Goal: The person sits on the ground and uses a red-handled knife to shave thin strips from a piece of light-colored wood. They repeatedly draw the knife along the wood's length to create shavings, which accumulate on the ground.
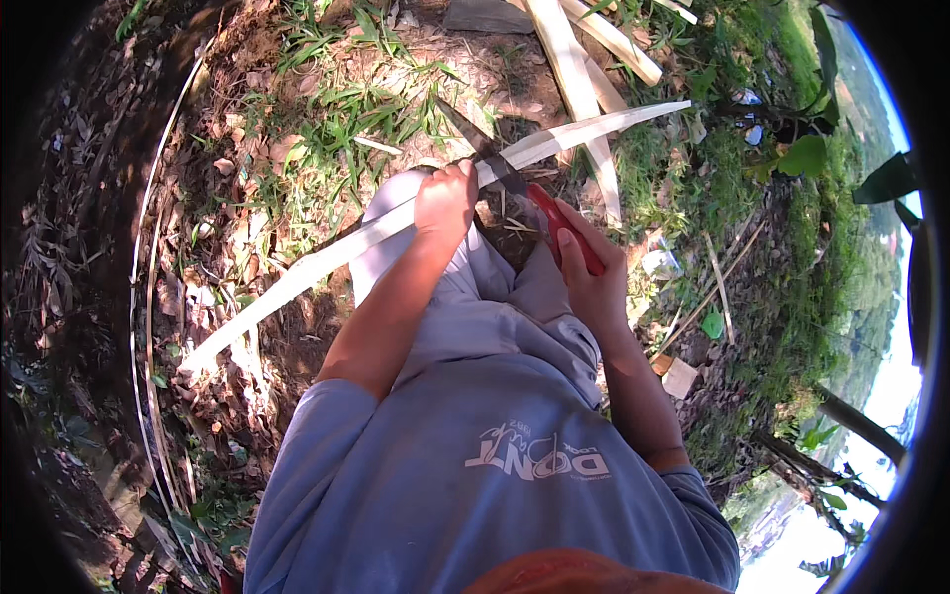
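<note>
A long pale strip of wood (307, 269) lies slantwise across my knees, from the lower left up to the far right. Near its middle my left hand (447, 201) is closed round it, resting at my left knee. In my right hand (594, 267) is the red handle of a handsaw (509, 178), its dark blade running up and to the left. The blade crosses the strip just right of my left hand and touches or nearly touches it. The contact edge itself is too small to make out.
Several pale wood pieces (564, 54) lie on the ground ahead, beside a dark flat slab (489, 16). Long thin canes (148, 228) curve along the left. A small cut block (679, 377) sits by my right forearm. Grass and dry leaves cover the ground; branches (856, 426) stand at right.
</note>
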{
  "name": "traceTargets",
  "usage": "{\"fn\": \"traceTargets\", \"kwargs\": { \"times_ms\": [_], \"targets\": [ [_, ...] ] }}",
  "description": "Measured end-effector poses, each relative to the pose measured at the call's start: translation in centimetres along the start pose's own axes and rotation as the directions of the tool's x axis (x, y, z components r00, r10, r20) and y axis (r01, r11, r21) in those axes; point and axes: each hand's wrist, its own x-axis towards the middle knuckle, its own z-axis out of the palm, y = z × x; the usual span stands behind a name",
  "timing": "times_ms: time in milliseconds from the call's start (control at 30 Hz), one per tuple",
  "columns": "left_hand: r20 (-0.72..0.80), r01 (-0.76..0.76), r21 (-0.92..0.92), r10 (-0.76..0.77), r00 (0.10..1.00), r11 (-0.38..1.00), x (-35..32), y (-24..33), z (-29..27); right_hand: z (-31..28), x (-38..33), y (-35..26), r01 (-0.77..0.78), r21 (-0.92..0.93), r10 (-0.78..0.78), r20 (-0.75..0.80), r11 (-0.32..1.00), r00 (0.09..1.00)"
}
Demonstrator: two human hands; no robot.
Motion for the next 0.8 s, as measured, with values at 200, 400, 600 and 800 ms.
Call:
{"fn": "traceTargets", "kwargs": {
  "times_ms": [200,400,600,800],
  "targets": [
    [0.065,-0.018,-0.105,0.025,0.998,0.994,-0.8,0.5,-2.2,6.0,5.2,4.7,0.080,0.145,-0.071,-0.064,0.986,0.995],
    [0.441,0.056,-0.224,0.050,0.896,0.973,1.9,0.0,-5.2,6.4,4.5,5.8,0.076,0.279,-0.049,-0.101,0.957,0.994],
    [0.589,0.081,-0.284,0.107,0.801,0.955,3.9,-1.2,-4.9,6.0,4.6,5.5,0.071,0.258,-0.053,-0.076,0.963,0.996],
    [0.600,0.071,-0.219,0.077,0.797,0.973,4.1,-0.7,-5.3,6.2,4.6,5.5,0.075,0.281,-0.054,-0.082,0.957,0.995]
  ]
}}
